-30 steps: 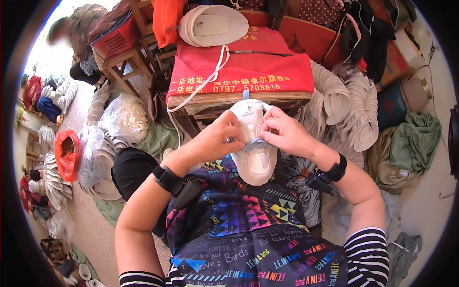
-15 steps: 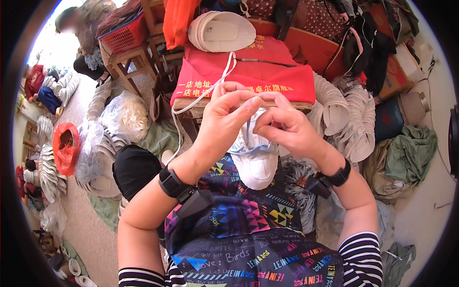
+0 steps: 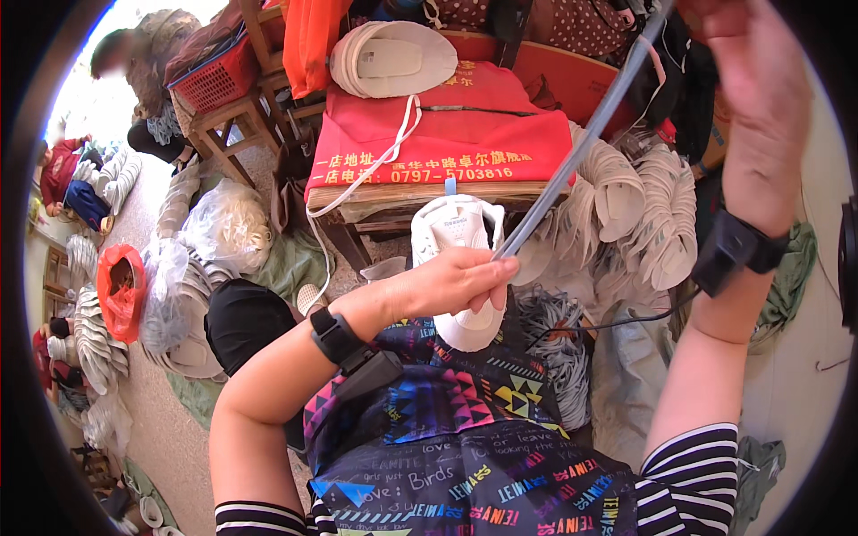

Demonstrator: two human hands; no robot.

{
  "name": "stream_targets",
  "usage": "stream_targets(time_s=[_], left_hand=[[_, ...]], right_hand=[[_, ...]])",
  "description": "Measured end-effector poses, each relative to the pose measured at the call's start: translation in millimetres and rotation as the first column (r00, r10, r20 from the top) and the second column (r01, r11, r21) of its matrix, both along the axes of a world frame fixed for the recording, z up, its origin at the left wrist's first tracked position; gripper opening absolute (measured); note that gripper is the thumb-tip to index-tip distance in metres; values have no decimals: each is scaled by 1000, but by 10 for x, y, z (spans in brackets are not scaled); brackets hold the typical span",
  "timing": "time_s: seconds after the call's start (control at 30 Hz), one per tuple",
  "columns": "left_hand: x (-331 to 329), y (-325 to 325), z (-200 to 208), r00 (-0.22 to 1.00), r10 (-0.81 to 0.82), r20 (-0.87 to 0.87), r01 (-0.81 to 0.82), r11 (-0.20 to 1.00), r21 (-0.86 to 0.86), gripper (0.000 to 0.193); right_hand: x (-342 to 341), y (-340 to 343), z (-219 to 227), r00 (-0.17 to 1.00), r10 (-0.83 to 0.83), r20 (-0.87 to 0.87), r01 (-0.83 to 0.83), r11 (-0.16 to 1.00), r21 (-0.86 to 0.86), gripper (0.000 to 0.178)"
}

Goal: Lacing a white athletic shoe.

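A white sneaker point(image 3: 467, 332) lies before me, toe toward my lap, tongue and collar facing the stool. My left hand point(image 3: 460, 277) lies across its middle, hiding the eyelets. Thumb and fingers pinch a flat grey-blue shoelace point(image 3: 572, 174) just right of the shoe. From there the lace runs taut in a slanting line to the upper right. My right hand point(image 3: 755, 71) is raised high at that end; its fingertips are blurred and partly cut off by the top edge, but the tight lace leads to them.
A wooden stool with a red cloth point(image 3: 429, 125) stands ahead, bearing stacked white shoe parts point(image 3: 398, 58) and a white cord point(image 3: 398, 143). A bundle of grey laces point(image 3: 563, 366) lies right of my lap. Stacked uppers point(image 3: 661, 223) flank the stool; a red bag point(image 3: 121, 281) is left.
Both hands were together over the shoe's opening. My right hand has swung up and right, drawing the lace out long; my left has dropped onto the shoe's middle.
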State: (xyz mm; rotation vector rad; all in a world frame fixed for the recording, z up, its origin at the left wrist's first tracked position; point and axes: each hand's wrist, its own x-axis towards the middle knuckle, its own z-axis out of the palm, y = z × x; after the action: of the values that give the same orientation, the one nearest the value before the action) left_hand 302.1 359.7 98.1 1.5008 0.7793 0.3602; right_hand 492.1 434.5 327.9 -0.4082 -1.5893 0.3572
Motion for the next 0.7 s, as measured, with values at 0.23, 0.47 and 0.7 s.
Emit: stream_targets(time_s=[0.23, 0.47, 0.7], left_hand=[[-204, 14, 641, 877, 321, 358, -356, 934, 34, 59], [-157, -29, 600, 896, 385, 222, -397, 918, 9, 57], [-112, -46, 623, 853, 447, 271, -468, 884, 16, 56]], right_hand=[[183, 13, -1469, 505, -132, 853, 198, 980, 34, 20], [139, -499, -2480, 442, 83, 893, 39, 993, -112, 32], [19, -559, -2711, 613, -191, 766, 124, 982, 145, 27]])
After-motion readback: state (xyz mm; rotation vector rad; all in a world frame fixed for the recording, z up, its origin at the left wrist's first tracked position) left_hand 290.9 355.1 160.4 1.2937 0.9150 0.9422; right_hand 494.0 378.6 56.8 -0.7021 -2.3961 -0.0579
